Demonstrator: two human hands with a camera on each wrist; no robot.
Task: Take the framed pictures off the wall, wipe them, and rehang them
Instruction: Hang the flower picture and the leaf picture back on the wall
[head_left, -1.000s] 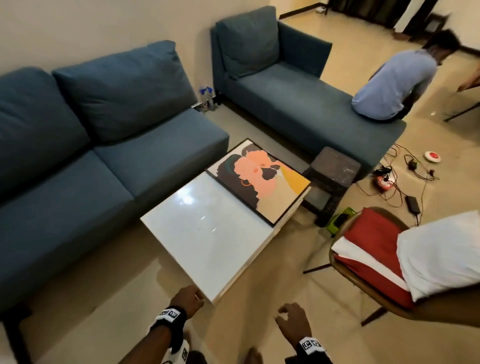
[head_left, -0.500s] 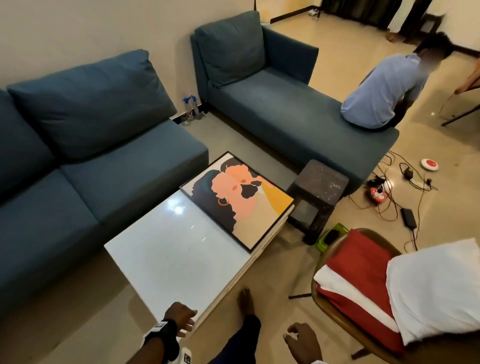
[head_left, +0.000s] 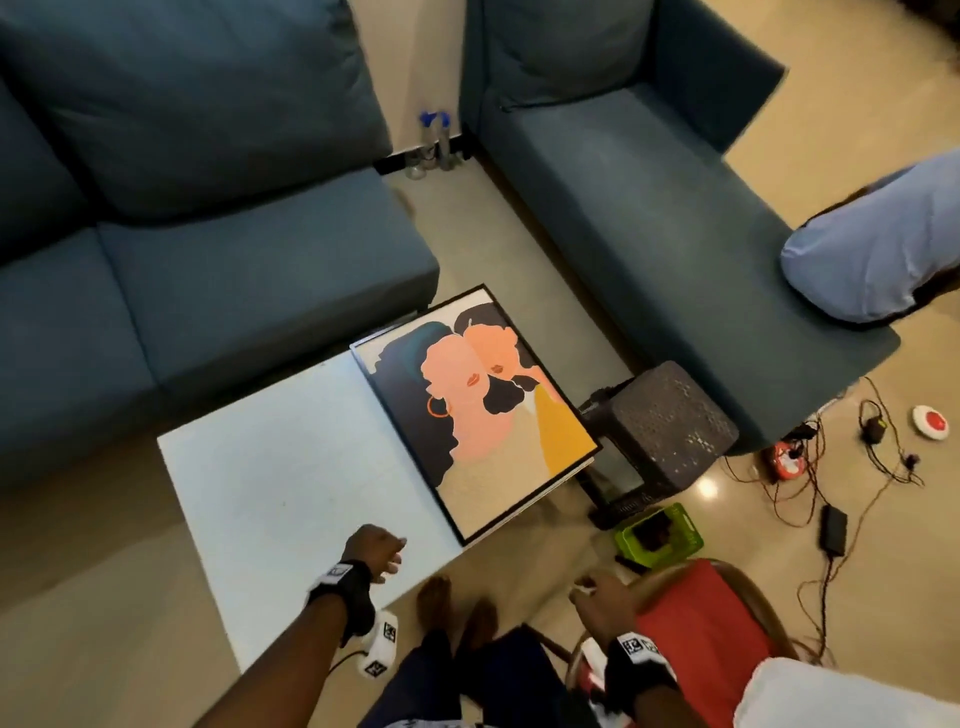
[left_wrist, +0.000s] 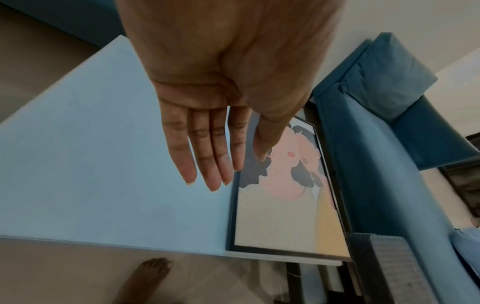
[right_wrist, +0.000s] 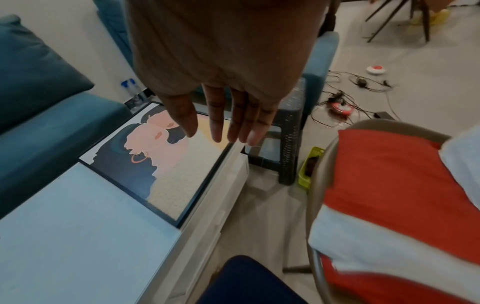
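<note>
Lying flat on white table (head_left: 270, 467): framed picture (head_left: 483, 415)

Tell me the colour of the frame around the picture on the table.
Black, a thin frame around the picture; the head view shows it best.

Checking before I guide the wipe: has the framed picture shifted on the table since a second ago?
No. The framed picture lies flat at the same far end of the white table, corner overhanging as before; only the camera moved.

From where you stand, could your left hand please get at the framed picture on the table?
Probably yes: the left hand hovers open above the white table, and only bare tabletop lies between it and the framed picture.
</note>
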